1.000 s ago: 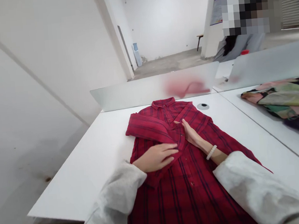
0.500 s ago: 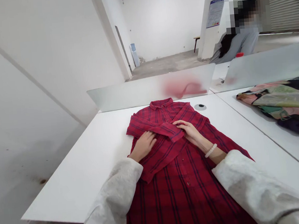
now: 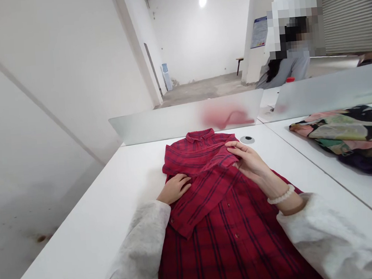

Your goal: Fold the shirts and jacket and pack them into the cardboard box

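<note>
A red plaid shirt (image 3: 214, 249) lies buttoned on the white table, its collar (image 3: 200, 135) toward the frosted divider. Its two sleeves cross over the chest, one above the other. At the shirt's left side, my left hand (image 3: 174, 188) rests with its fingers laid flat on the cloth. My right hand (image 3: 250, 160), with a white bead bracelet (image 3: 282, 195) on the wrist, pinches the cuff end of the upper sleeve (image 3: 221, 157) and holds it slightly raised. The lower sleeve's cuff (image 3: 182, 228) lies below my left hand.
Behind the shirt stands the frosted divider (image 3: 159, 121), with a blurred red shape behind it. A patterned garment (image 3: 350, 137) lies on the adjoining table to the right. Near the collar is a round cable grommet (image 3: 247, 139). Beyond the divider is another person (image 3: 292, 64).
My right hand has moved right with the sleeve cuff, drawing it across the chest and lifting it a little. My left hand has slid slightly down and left. The view has tilted upward.
</note>
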Demonstrator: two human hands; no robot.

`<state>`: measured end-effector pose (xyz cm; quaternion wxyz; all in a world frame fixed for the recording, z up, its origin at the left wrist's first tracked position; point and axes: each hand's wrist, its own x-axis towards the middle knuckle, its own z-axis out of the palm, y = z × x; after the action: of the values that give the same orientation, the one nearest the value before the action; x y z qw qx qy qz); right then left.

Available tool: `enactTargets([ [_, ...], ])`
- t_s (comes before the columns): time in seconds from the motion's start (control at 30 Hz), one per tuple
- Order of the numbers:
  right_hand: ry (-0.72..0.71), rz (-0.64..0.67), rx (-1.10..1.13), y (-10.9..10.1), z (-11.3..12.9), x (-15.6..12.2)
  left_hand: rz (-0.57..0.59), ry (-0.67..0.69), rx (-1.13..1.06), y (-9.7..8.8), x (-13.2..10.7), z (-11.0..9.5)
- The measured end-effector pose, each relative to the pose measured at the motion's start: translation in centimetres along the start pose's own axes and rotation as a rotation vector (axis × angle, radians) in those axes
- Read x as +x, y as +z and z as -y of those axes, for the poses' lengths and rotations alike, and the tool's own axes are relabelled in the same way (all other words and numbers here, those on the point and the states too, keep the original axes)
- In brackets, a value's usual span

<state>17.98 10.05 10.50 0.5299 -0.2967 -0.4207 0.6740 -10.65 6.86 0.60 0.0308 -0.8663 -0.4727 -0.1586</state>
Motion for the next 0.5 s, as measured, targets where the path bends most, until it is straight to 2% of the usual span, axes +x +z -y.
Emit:
enactTargets([
  [0.17, -0.085, 0.076, -0.271, -0.3, 1.6, -0.4, -0.02, -0.275, 0.094, 1.3, -0.4, 2.5],
  [0.27, -0.25, 0.169, -0.645, -1.1, 3.3, -0.6, -0.029, -0.412, 0.122, 1.6, -1.0, 4.1],
  [0.37, -0.356, 0.296, -1.079, -3.2, 4.9, -0.6, -0.033, -0.484, 0.124, 1.5, -1.5, 5.1],
  [0.43, -0.316, 0.398, -1.358, -5.3, 5.4, -0.5, -0.047, -0.497, 0.123, 1.2, -1.7, 5.3],
  [0.5, -0.202, 0.502, -1.628, -7.4, 5.3, -0.4, -0.077, -0.511, 0.129, 0.8, -1.7, 5.2],
])
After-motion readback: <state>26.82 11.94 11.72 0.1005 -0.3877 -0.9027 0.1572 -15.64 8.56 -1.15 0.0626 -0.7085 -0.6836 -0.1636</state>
